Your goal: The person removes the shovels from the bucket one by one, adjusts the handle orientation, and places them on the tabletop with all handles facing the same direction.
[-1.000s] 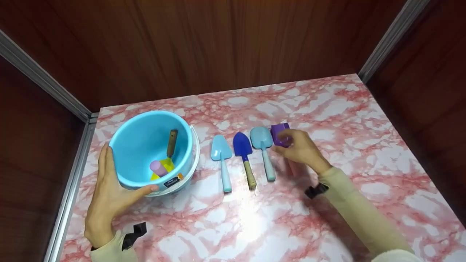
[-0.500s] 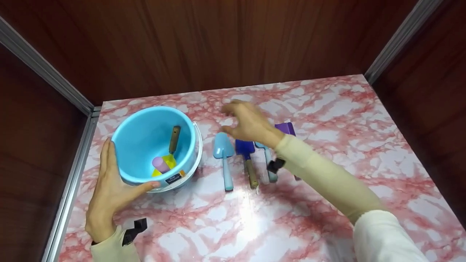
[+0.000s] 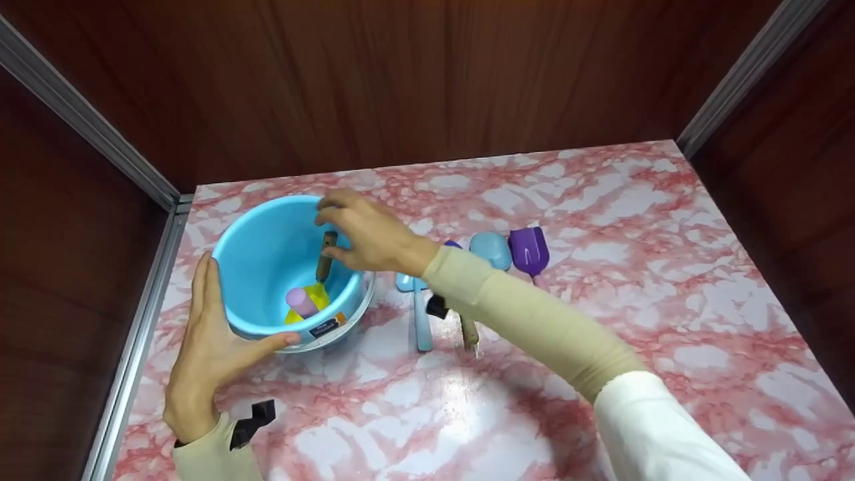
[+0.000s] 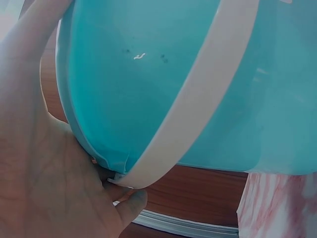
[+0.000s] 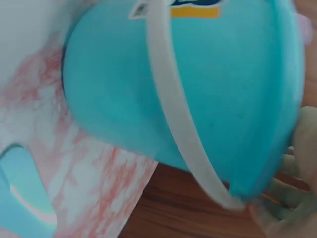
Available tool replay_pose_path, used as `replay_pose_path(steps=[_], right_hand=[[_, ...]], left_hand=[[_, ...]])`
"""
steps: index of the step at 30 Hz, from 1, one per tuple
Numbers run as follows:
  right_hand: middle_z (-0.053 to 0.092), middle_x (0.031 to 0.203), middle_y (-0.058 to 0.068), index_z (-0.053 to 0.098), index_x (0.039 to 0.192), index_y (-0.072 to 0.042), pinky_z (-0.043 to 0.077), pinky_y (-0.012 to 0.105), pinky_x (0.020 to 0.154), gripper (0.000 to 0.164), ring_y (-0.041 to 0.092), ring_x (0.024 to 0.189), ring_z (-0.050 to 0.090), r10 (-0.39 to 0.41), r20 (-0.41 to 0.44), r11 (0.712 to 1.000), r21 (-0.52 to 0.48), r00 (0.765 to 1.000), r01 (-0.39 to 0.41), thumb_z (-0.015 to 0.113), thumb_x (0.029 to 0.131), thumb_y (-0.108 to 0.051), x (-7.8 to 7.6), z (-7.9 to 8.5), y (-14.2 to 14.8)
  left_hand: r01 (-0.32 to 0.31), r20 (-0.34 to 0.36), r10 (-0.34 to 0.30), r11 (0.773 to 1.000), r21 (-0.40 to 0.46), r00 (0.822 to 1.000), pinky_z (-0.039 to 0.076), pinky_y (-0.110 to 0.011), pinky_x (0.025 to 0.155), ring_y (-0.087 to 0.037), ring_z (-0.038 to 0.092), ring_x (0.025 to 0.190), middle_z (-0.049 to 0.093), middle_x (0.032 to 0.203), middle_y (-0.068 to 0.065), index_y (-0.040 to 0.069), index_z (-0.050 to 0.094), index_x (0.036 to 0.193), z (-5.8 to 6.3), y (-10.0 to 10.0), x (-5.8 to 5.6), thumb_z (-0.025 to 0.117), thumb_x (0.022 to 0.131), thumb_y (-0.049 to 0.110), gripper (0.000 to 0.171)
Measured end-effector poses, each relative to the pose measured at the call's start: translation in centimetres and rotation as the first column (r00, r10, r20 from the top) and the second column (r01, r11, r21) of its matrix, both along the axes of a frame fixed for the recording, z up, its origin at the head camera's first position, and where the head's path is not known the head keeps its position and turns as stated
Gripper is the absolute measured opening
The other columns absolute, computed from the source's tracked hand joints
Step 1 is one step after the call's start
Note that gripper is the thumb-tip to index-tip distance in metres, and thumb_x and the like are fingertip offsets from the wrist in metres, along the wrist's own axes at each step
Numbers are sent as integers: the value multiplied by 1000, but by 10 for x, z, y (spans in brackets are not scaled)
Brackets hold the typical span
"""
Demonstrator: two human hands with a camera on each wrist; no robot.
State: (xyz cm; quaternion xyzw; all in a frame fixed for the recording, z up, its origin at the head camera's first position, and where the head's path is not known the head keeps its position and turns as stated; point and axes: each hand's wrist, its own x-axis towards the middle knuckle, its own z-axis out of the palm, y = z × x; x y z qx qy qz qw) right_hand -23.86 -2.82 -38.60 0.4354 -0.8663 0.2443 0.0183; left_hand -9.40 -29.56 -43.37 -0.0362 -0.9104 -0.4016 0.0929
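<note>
A light blue bucket with a white handle stands at the left of the table. Along its left side lie the extended fingers of my left hand, the thumb reaching across the front rim. My right hand is over the far right rim, fingers spread and slightly bent, holding nothing. Inside the bucket, a brown-handled tool leans upright close to that hand. A lilac cylindrical handle and a yellow part rest at the bottom. In the right wrist view, my fingertips are right at the rim near the handle's end.
To the right, a light blue trowel, a blue trowel with a wooden handle, a pale blue scoop and a purple shovel lie in a row. My right forearm partly covers them. Dark wooden panels enclose the table.
My right hand has moved left from the purple shovel, across the row of tools, to the bucket's right rim. The left hand stays on the bucket.
</note>
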Motion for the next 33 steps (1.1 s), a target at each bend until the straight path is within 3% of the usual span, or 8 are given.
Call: replay_pose_path(steps=[5,11,15,18,23,26,29,33], right_hand=[[53,157,15,65,145,-7,50,37,118,53,29,147,51,94,-5,980,176,996,-92,81,97,-21,4,2,-24],[60,150,11,62,151,-14,49,37,119,54,24,139,57,137,-36,894,435,990,-108,78,99,-18,6,-1,-51],[72,132,6,69,141,-16,55,35,113,36,19,121,67,150,-83,815,575,985,-75,70,105,-17,9,-11,-67],[77,121,3,74,132,-17,59,35,106,25,14,104,70,135,-108,736,676,985,-27,63,109,-20,13,-19,-77],[75,110,-1,74,129,-20,63,32,92,25,13,82,58,95,-134,598,800,986,51,55,113,-22,18,-24,-90],[68,99,-4,74,125,-22,60,26,80,24,13,76,52,109,-201,518,847,974,117,52,114,-23,21,-22,-95],[58,85,-5,74,118,-22,48,23,63,24,14,70,47,141,-264,449,876,954,176,50,114,-22,23,-20,-99],[44,77,-3,71,108,-21,34,27,54,23,14,65,39,183,-290,398,896,939,199,48,111,-15,24,-18,-104]], left_hand=[[3,10,-3,1000,0,1000,40,-76,114,-45,30,151,6,178,-2,28,-2,173,-1,1,0,105,63,41,154],[9,9,-9,1000,5,1000,40,-76,115,-44,30,151,7,178,-3,29,-2,173,-3,3,-1,105,63,40,154],[4,23,-4,1000,-2,1000,40,-76,114,-44,30,151,6,179,-2,32,-4,173,-4,3,0,105,63,42,154],[-4,44,4,1000,-14,999,39,-77,114,-45,28,151,3,179,-3,30,-6,173,-5,4,2,104,64,45,156],[-8,75,10,1000,-29,997,39,-78,114,-48,27,152,-1,180,-4,25,-9,173,-4,5,2,103,65,48,156],[-4,73,6,1000,-27,997,39,-79,114,-48,27,151,0,180,-5,26,-9,173,-3,4,1,103,65,47,156],[-2,65,3,1000,-27,998,37,-79,114,-48,26,152,-1,180,-4,26,-9,172,-1,2,1,103,65,46,157],[-6,64,8,999,-31,998,37,-80,113,-48,24,152,-3,180,-3,28,-10,172,1,-1,0,104,65,45,157]])
